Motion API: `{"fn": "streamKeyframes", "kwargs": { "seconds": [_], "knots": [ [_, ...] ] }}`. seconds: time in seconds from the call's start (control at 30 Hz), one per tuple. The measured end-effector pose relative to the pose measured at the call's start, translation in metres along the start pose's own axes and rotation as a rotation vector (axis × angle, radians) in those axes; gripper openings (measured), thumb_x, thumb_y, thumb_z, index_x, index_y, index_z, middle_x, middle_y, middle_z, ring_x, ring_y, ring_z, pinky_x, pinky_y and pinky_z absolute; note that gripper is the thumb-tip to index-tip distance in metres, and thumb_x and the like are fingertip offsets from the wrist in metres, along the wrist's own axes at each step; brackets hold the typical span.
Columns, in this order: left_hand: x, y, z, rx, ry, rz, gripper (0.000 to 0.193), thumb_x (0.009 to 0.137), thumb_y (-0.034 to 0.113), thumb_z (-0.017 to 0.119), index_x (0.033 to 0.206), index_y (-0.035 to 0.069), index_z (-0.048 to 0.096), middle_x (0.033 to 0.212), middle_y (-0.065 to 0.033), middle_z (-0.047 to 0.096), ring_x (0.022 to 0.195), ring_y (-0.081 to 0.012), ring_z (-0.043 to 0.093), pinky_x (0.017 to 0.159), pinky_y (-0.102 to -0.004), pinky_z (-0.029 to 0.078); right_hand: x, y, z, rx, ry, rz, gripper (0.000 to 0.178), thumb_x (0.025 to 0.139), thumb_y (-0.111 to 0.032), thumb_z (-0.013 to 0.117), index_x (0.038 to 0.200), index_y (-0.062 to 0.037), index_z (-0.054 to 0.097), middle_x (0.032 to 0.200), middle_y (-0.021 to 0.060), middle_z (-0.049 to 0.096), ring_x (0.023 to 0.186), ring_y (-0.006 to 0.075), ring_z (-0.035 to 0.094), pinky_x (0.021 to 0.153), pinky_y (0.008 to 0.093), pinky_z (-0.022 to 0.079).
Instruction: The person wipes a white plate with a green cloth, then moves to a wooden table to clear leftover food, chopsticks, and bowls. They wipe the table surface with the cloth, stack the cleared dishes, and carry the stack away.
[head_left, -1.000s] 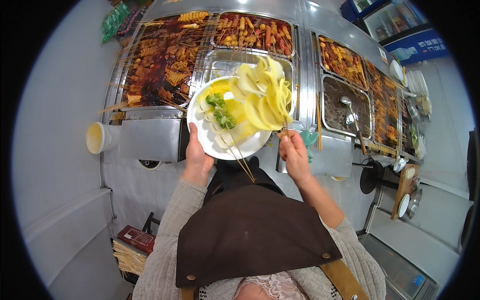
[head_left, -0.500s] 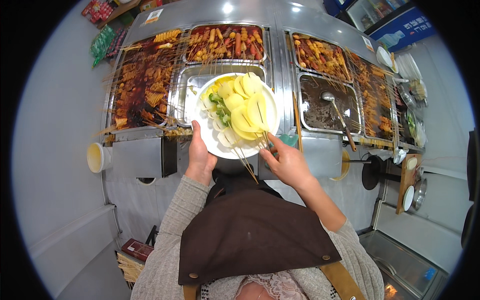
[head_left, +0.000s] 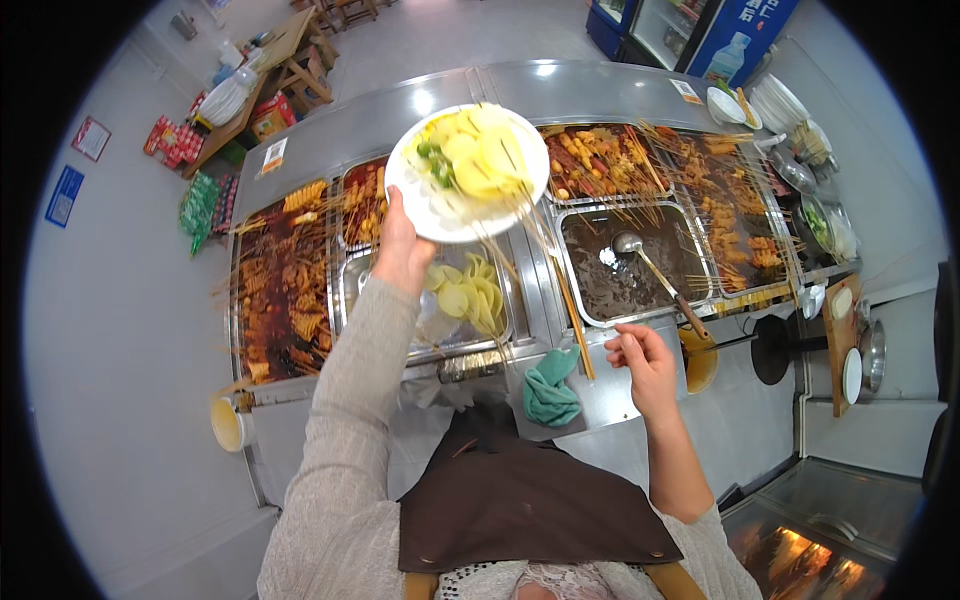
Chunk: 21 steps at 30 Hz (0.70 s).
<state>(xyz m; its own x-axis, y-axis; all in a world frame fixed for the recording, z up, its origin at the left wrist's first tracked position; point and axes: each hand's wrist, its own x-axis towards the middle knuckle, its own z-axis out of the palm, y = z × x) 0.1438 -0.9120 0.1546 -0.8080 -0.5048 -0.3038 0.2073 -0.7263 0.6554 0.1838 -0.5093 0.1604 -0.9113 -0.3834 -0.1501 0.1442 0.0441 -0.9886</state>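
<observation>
My left hand [head_left: 403, 247] grips the near-left rim of a white plate [head_left: 538, 160], raised over the far part of the counter. Skewered yellow potato slices [head_left: 488, 155], green leafy vegetable [head_left: 435, 163] and pale white pieces sit on it, slightly blurred. Wooden skewer sticks jut over its near edge. My right hand [head_left: 645, 365] is apart from the plate, fingers loosely curled and holding nothing visible. It hovers above the counter ledge, near the wooden handle of a ladle [head_left: 655, 275]. Below the plate, a steel pan [head_left: 425, 355] contains more potato slices [head_left: 470, 295].
A teal cloth [head_left: 552, 388] and long wooden chopsticks [head_left: 572, 315] lie between my hands. Pans of skewers in dark red broth [head_left: 285, 285] flank a pan of dark liquid [head_left: 600, 275]. White bowls [head_left: 780, 105] stand far right; a yellowish bucket [head_left: 232, 425] is at left.
My left hand has carried the plate up and away from me. My right hand has let go of the skewers and moved right. Potato slices in the pan now show.
</observation>
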Motion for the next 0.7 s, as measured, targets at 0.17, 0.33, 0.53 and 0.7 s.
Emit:
{"fn": "streamKeyframes", "kwargs": {
  "seconds": [0.17, 0.33, 0.53, 0.7],
  "knots": [
    [0.156, 0.01, 0.02, 0.035, 0.008, 0.041, 0.06, 0.108, 0.047, 0.034, 0.148, 0.002, 0.037, 0.148, -0.0148, 0.05, 0.132, -0.033, 0.053, 0.108, -0.0485, 0.048, -0.011, 0.025, 0.001, 0.004, 0.143, 0.134, 0.025, 0.104, -0.017, 0.056, 0.119, 0.0015, 0.063, 0.095, 0.0088, 0.071, 0.078, 0.0116, 0.063, 0.074, 0.0265, 0.052],
    [0.286, -0.014, 0.008, 0.03, 0.151, -0.016, 0.054, 0.107, 0.045, 0.041, 0.142, 0.002, 0.043, 0.139, -0.0133, 0.056, 0.121, -0.0298, 0.061, 0.097, -0.0451, 0.057, -0.033, 0.045, 0.022, -0.043, 0.284, 0.363, 0.025, 0.104, -0.017, 0.056, 0.118, 0.0028, 0.063, 0.094, 0.0095, 0.071, 0.079, 0.0126, 0.064, 0.074, 0.0264, 0.052],
    [0.39, -0.051, -0.012, 0.056, 0.163, -0.032, 0.054, 0.107, 0.046, 0.042, 0.141, 0.005, 0.044, 0.136, -0.0119, 0.059, 0.115, -0.0281, 0.065, 0.091, -0.043, 0.059, -0.041, 0.053, 0.046, -0.045, 0.392, 0.531, 0.025, 0.104, -0.017, 0.057, 0.117, 0.0021, 0.064, 0.094, 0.01, 0.071, 0.08, 0.0128, 0.065, 0.074, 0.0269, 0.053],
    [0.431, -0.069, -0.01, 0.138, 0.193, -0.055, 0.054, 0.107, 0.045, 0.042, 0.14, 0.003, 0.044, 0.134, -0.0122, 0.059, 0.112, -0.0261, 0.066, 0.089, -0.0399, 0.06, -0.031, 0.048, 0.06, -0.048, 0.444, 0.57, 0.024, 0.103, -0.017, 0.059, 0.118, 0.0023, 0.064, 0.095, 0.01, 0.071, 0.082, 0.0129, 0.065, 0.076, 0.0272, 0.053]
  ]
}}
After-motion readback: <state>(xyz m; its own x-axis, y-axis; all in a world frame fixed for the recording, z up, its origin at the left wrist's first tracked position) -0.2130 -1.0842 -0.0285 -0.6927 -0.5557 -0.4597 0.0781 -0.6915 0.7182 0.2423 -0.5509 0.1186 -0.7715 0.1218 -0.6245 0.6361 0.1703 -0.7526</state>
